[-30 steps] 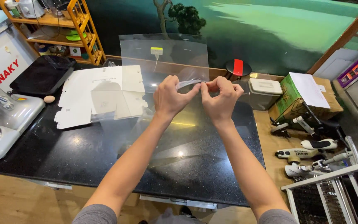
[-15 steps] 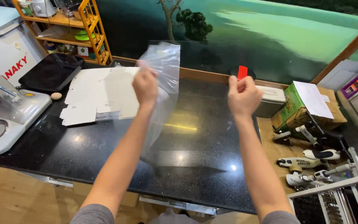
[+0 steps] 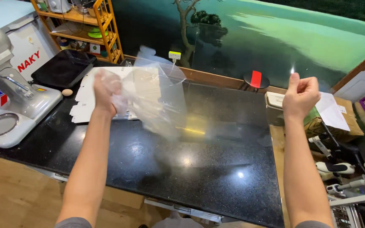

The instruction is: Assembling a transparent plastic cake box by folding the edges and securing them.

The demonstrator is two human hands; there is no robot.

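My left hand (image 3: 106, 90) is raised over the black counter (image 3: 191, 169) and grips a crumpled, blurred piece of thin clear plastic film (image 3: 157, 97) that hangs to its right. My right hand (image 3: 300, 95) is held up at the right as a closed fist, thumb on top. It pinches the top corner of a stiff clear sheet (image 3: 233, 84), faintly visible between the hands. The two hands are far apart. A stack of flat white cardboard cut-outs (image 3: 83, 105) lies on the counter behind my left hand.
A white stand mixer (image 3: 5, 84) is at the left edge, with a black tray (image 3: 62, 69) and an egg (image 3: 67, 92) beside it. A wooden shelf (image 3: 102, 29) stands at the back left. A white box (image 3: 275, 101), a cardboard box (image 3: 339, 122) and hand tools (image 3: 334, 169) crowd the right.
The hands, together at the sheet's top edge a second ago, have pulled wide apart. The film has come away in my left hand, which moved left and lower.
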